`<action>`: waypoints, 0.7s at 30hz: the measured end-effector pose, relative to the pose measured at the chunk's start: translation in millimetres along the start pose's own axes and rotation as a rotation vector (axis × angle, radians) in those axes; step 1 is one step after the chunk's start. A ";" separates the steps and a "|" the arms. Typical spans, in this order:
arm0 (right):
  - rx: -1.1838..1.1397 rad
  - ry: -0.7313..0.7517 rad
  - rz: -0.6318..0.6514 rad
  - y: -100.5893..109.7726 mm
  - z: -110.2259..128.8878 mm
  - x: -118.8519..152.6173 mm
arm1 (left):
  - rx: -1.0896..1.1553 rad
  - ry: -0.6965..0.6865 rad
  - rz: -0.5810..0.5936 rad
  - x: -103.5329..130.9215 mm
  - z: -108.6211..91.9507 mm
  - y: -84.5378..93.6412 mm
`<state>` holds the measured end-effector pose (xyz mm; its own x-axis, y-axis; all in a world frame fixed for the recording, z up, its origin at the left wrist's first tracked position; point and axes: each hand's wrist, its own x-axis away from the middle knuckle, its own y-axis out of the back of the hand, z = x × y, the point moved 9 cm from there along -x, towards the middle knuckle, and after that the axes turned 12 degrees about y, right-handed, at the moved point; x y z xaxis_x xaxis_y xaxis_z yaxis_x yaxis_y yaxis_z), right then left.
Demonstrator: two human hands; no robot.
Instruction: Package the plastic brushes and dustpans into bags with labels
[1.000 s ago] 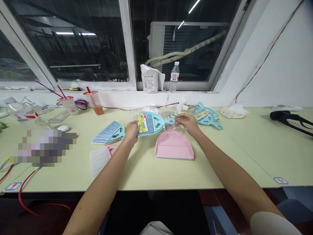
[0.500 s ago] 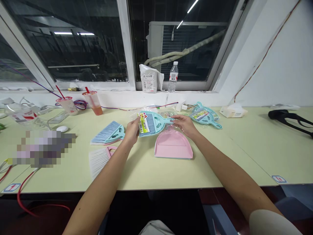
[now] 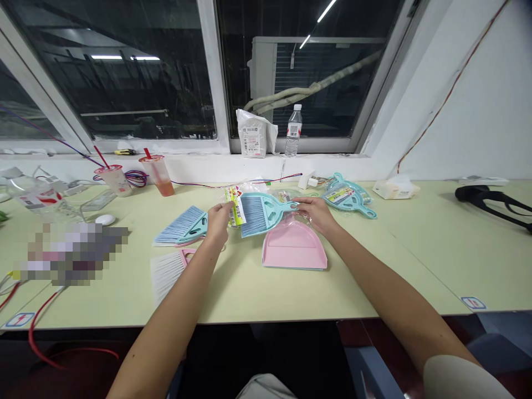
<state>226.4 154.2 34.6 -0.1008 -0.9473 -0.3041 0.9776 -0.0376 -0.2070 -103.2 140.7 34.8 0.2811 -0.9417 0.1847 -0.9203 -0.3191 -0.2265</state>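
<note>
A light-blue hand brush nested in its dustpan is held above the table between my two hands. My right hand is closed on its handle end. With closed fingers, my left hand grips the yellow-green printed label, which sticks out past the bristles; whether clear wrapping is also in the fingers I cannot tell. Under and right of the set lies a pink dustpan. Left of my left hand, a blue brush rests on the table, with a white-bristled pink brush nearer me.
Bagged blue brush-and-dustpan sets lie at the back right, beside a tissue pack. Two drink cups with red straws stand at the back left. A water bottle and a white package stand on the sill.
My left hand has moved left with the label, which has slid outward from the blue brush. More bristles show now. My right hand stays on the handle.
</note>
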 end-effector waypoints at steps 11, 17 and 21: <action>-0.041 -0.047 0.013 -12.6 2.4 9.3 | -0.048 0.023 0.063 18.1 16.7 -26.4; -0.057 -0.049 0.011 -16.7 5.4 12.4 | -0.170 -0.026 0.028 19.9 15.4 -26.5; -0.070 -0.055 0.009 -17.3 6.1 13.2 | -0.246 -0.041 -0.007 19.6 15.6 -24.9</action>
<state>209.3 140.4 39.8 -0.0802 -0.9637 -0.2546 0.9629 -0.0088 -0.2698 -70.5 128.5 29.1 0.2939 -0.9446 0.1458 -0.9554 -0.2950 0.0147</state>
